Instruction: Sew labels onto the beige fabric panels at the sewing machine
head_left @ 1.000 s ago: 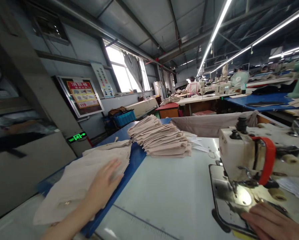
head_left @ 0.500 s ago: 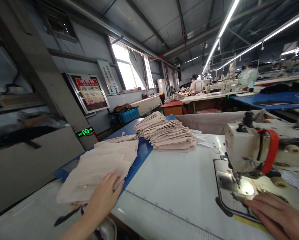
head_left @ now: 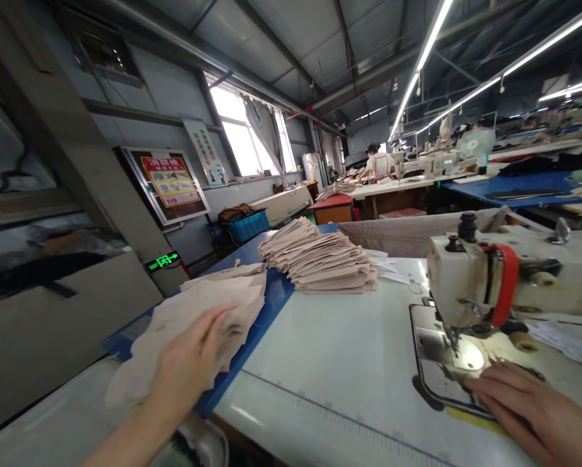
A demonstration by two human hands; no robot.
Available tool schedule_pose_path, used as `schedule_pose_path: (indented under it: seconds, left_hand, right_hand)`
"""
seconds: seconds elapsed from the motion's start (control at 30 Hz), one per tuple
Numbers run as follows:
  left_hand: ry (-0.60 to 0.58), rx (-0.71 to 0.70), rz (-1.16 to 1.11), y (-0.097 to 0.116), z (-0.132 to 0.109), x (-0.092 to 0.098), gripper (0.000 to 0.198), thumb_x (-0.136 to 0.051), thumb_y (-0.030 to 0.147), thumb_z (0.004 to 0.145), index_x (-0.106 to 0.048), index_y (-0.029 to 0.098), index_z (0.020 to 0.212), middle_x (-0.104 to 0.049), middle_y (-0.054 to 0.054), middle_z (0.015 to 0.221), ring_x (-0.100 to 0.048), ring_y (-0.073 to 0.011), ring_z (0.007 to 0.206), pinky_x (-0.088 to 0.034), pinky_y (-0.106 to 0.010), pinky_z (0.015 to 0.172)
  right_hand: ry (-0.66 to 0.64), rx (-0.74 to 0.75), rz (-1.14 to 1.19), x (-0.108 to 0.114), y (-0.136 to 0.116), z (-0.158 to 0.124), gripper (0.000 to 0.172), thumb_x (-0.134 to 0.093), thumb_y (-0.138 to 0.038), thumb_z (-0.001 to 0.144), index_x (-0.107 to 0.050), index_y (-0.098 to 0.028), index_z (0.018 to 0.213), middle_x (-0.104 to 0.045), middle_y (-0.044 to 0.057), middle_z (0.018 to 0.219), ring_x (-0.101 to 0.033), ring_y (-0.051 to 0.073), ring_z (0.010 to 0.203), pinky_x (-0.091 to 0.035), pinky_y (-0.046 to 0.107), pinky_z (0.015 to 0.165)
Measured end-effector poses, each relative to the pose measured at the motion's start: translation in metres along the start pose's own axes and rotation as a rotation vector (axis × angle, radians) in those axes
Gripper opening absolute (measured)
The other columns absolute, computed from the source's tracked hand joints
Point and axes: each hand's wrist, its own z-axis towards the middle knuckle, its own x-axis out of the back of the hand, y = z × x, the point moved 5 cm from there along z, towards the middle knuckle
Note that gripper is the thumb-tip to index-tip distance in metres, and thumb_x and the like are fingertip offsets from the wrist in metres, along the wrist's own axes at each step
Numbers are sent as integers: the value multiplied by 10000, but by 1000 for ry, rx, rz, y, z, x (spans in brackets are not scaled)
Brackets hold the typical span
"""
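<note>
At the left, my left hand [head_left: 188,353] is closed on the top beige fabric piece [head_left: 174,318] of a spread pile. The cloth is bunched up at the fingertips, and the thumb is partly hidden. My right hand [head_left: 524,402] lies beside the needle area of a white sewing machine [head_left: 459,279] with a red guard. Its fingers are extended, close together, on the machine's metal plate [head_left: 429,340]. Nothing can be seen in them, though their undersides are hidden. A lamp lights the plate by the fingertips.
A thick stack of folded beige fabric pieces [head_left: 320,259] stands behind, across the blue board [head_left: 278,292] and the pale table [head_left: 320,350]. White strips [head_left: 385,266] lie right of it. A ruler scale [head_left: 327,408] runs along the near edge. Farther back, a person [head_left: 381,165] sits by other machines.
My left hand has shifted left and gathered up the top fabric piece, which lay flat before with a small slit showing. My right hand stays by the needle. The view has turned slightly right.
</note>
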Motion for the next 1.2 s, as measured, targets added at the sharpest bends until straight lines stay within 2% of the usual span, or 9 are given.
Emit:
schedule_pose_path:
  seconds: [0.1, 0.23, 0.33, 0.43, 0.6, 0.67, 0.8, 0.97, 1.2]
  left_hand:
    - [-244, -308, -18, 55, -30, -42, 414, -348, 300, 932, -655, 220, 1198, -719, -41, 1175, -711, -213, 988, -537, -285, 901]
    - [-651, -520, -48, 137, -81, -96, 561, -351, 47, 834, -593, 185, 1321, -743, -91, 1105, -731, -220, 929, -572, -294, 835]
    - [-713, -629, -162, 193, -104, -109, 652, -363, 4, 794, -514, 181, 1402, -682, -103, 1243, -691, -228, 1054, -542, -323, 919]
    - [-709, -625, -292, 225, -104, -111, 586, -327, 78, 882, -436, 131, 1455, -651, -140, 1282, -684, -251, 1074, -559, -372, 910]
    - [-586, -552, -453, 223, -72, -110, 514, -236, 405, 1026, -482, 195, 1427, -576, -58, 1388, -567, -190, 1253, -473, -345, 1050]
    - [-493, -639, -419, 210, -66, -117, 517, -278, 454, 1016, -475, 224, 1435, -536, -37, 1426, -544, -194, 1278, -451, -349, 1070]
    - [-432, -974, -277, 196, -78, -151, 560, -464, 516, 945, -454, 269, 1448, -478, -53, 1454, -555, -254, 1265, -494, -353, 1014]
    - [-430, -1003, -202, 220, -85, -178, 576, -442, 518, 939, -452, 240, 1443, -449, -97, 1463, -543, -311, 1271, -502, -430, 992]
    - [-487, -938, -286, 247, -76, -185, 555, -407, 493, 951, -444, 254, 1451, -417, -77, 1496, -495, -294, 1321, -426, -459, 1066]
  right_hand:
    - [-40, -56, 25, 1, -2, 4, 252, -469, -322, 982, -715, -269, 995, -743, 32, 927, -714, 179, 844, -571, 234, 689]
    - [-168, -153, 93, -1, -4, 7, 235, -464, -248, 982, -699, -249, 983, -702, 40, 907, -675, 169, 839, -543, 265, 743]
    - [-244, -213, 124, 1, -7, 12, 254, -436, -186, 982, -688, -218, 980, -670, 52, 872, -637, 176, 833, -513, 285, 746]
    - [-255, -235, 130, 5, -9, 18, 279, -405, -151, 980, -678, -191, 942, -653, 64, 851, -609, 190, 838, -483, 300, 752]
    - [-253, -258, 110, 8, -7, 22, 242, -439, -135, 962, -668, -181, 896, -645, 60, 832, -581, 189, 836, -455, 285, 755]
    - [-242, -297, 81, 10, -3, 22, 229, -451, -138, 960, -670, -184, 911, -647, 59, 837, -580, 186, 839, -448, 281, 760]
    - [-225, -427, -18, 17, 6, 23, 214, -475, -145, 952, -677, -183, 894, -648, 53, 829, -584, 180, 837, -434, 270, 746]
    - [-421, -524, -173, 33, 15, 28, 210, -515, -140, 920, -672, -184, 788, -668, 36, 834, -605, 175, 832, -417, 256, 716]
    - [-521, -789, -406, 96, 76, 1, 171, -543, -124, 895, -707, -167, 905, -701, 85, 935, -653, 209, 853, -428, 263, 697]
